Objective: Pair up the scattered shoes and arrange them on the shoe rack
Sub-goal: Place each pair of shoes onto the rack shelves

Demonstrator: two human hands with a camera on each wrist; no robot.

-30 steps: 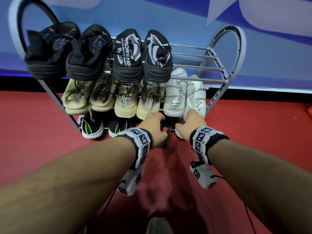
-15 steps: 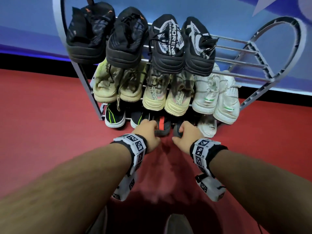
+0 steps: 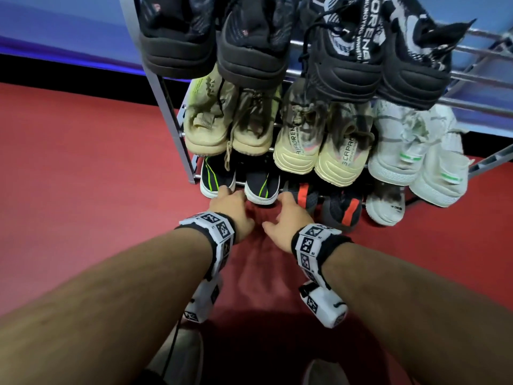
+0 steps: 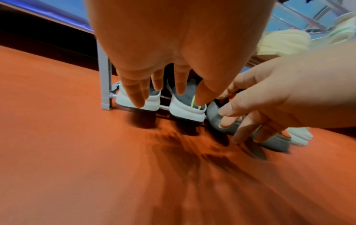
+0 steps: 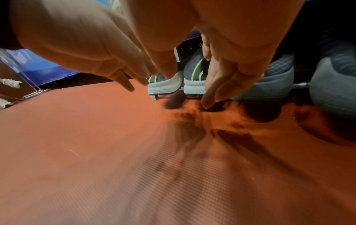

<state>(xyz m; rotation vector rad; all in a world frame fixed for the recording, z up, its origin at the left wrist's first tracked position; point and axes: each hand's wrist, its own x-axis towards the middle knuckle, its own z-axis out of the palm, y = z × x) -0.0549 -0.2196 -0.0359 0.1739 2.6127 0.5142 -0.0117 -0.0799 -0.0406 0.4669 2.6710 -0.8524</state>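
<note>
Hands shifted leftward along bottom tier since 1.0 s ago: left hand (image 3: 232, 211), fingers spread, touching black-and-lime sneakers (image 3: 262, 186); right hand (image 3: 288, 218), fingers loosely extended, holding nothing, beside grey-and-red sneakers (image 3: 342, 208). Shoe rack (image 3: 163, 90) nearly full; probably final straightening of pairs.

The shoe rack (image 3: 177, 129) has a matt grey upright, plastic by the look of it, and shiny, smooth metal rails (image 3: 483, 51) across it. On its top tier the black shoes (image 3: 344, 59) look knitted, with ridged matt rubber heels. Below them, the beige pair (image 3: 294, 151) and the white pair (image 3: 388, 159) are soft woven cloth over ribbed soles. On the lowest rail, the black shoes with neon-green stripes (image 3: 262, 187) have matt white soles. Under the rack, the red floor (image 5: 173, 175) is matt, with a fine grid texture.
</note>
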